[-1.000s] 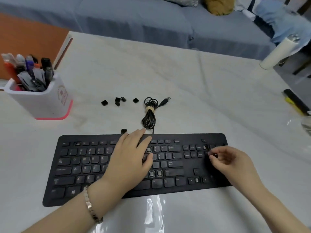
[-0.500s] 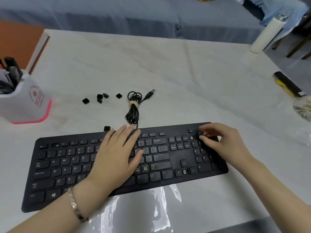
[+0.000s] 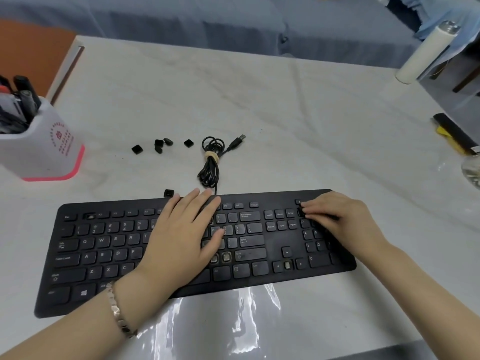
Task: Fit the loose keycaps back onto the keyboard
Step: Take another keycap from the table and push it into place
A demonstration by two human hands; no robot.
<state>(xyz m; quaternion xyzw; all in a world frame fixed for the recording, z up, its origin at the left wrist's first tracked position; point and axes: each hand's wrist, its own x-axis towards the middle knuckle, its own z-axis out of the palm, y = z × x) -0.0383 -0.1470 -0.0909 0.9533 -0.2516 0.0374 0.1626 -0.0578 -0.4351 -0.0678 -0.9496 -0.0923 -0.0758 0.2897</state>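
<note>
A black keyboard (image 3: 109,245) lies across the white table in front of me. Bare sockets show near the right shift (image 3: 226,256) and among the arrow keys (image 3: 287,265). My left hand (image 3: 179,240) rests flat on the keyboard's middle, fingers spread, holding nothing. My right hand (image 3: 337,219) lies on the number pad, its fingers stretched out and pressing down on the pad's top-left keys. Whatever is under those fingertips is hidden. Several loose black keycaps (image 3: 159,144) sit on the table behind the keyboard. One more keycap (image 3: 169,193) lies against the keyboard's back edge, by my left fingertips.
The keyboard's coiled USB cable (image 3: 211,162) lies just behind it. A white and pink pen holder (image 3: 49,149) stands at the left. At the right are a white cylinder (image 3: 426,53), a black and yellow object (image 3: 454,133) and a glass item (image 3: 472,172). Shiny clear film (image 3: 220,315) covers the near table.
My right hand moved from the number pad's middle, where it pinched something small, up to the pad's top-left corner, and its fingers flattened there. My left hand stayed on the keyboard.
</note>
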